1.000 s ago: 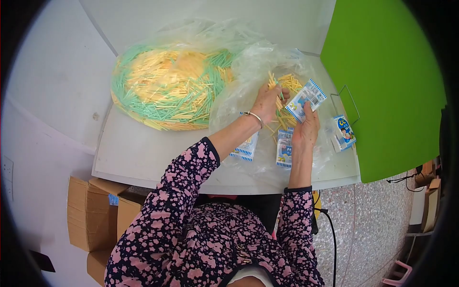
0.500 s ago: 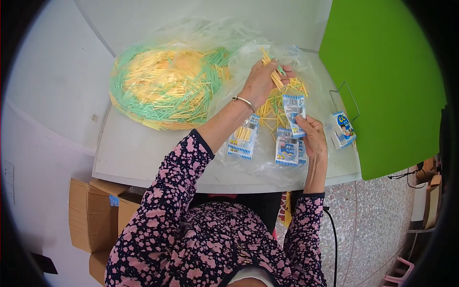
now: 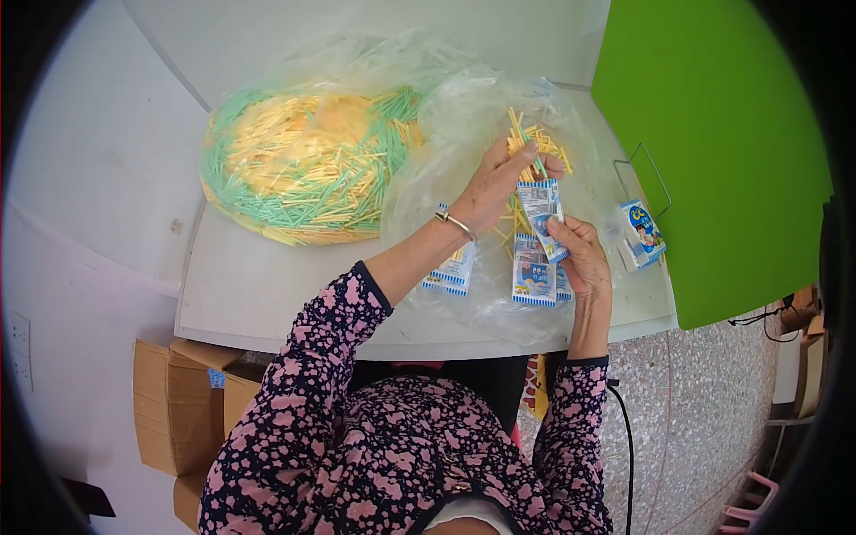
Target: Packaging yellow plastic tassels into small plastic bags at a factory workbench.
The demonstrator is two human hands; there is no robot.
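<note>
A small bunch of yellow and green sticks (image 3: 515,132) is pinched in my left hand (image 3: 499,178), above the top end of a small packet. That blue-and-white printed packet (image 3: 540,201) is gripped along its lower right side by my right hand (image 3: 581,254). The stick ends sit close to the packet's upper edge; whether they are inside it I cannot tell. Under my hands, loose yellow sticks (image 3: 555,150) lie on a clear plastic sheet or bag (image 3: 455,116). More packets (image 3: 535,281) lie below my right hand, and another stack (image 3: 450,272) is partly covered by my left wrist.
A large clear bag (image 3: 308,165) full of yellow and green sticks stands at the left of the white table (image 3: 267,308). At the right, a blue-and-white pack (image 3: 639,236) sits beside a wire stand (image 3: 660,178) and a green panel (image 3: 713,160). Cardboard boxes (image 3: 178,410) stand below left.
My left hand has come down and right with the sticks, closing in on the packet's top. The packet in my right hand has shifted slightly left and tilted.
</note>
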